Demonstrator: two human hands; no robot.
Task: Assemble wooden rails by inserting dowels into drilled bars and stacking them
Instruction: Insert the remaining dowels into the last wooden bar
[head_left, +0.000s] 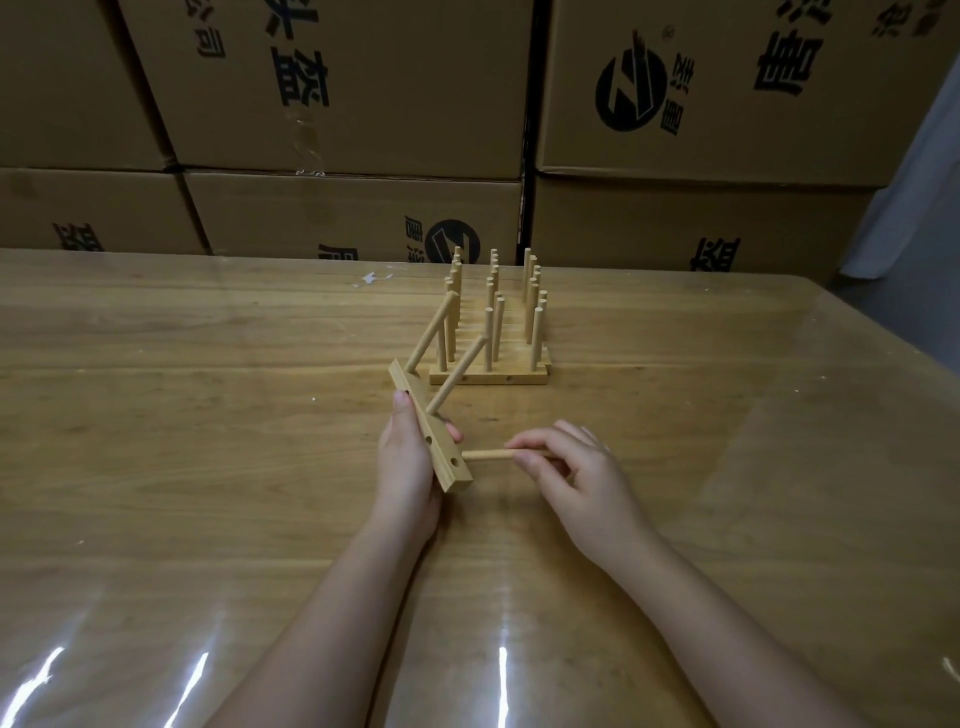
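Stacked cardboard boxes (332, 93) with black printed characters and round logos fill the whole 12 o'clock side behind the counter. The counter (156, 415) is pale wood under a glossy clear sheet that throws white glare streaks at 6 to 7 o'clock.

Just past the middle of the counter, toward 12 o'clock, sits the stack of finished rails (488, 378): flat bars lying close together, with rows of dowels standing upright from them.

At 7 o'clock from that stack and just beside it, the left hand (405, 467) holds a drilled bar (439, 449) lifted and tilted, its far end pointing to 11 o'clock. The thumb lies along the near face and the fingers wrap round behind, so the hand is clamped on the bar. Two fitted dowels (457, 374) lean out of the bar toward 1 o'clock, their tips reaching up against the stack. Two small open holes show on the bar's side face near its near end.

The right hand (576, 473), at 3 o'clock from the bar, pinches a loose dowel (485, 455) between thumb and fingertips. The dowel lies level, and its left tip meets the bar's near end. Whether it has entered a hole cannot be told.

A small white scrap (371, 278) lies at 10 o'clock from the stack.
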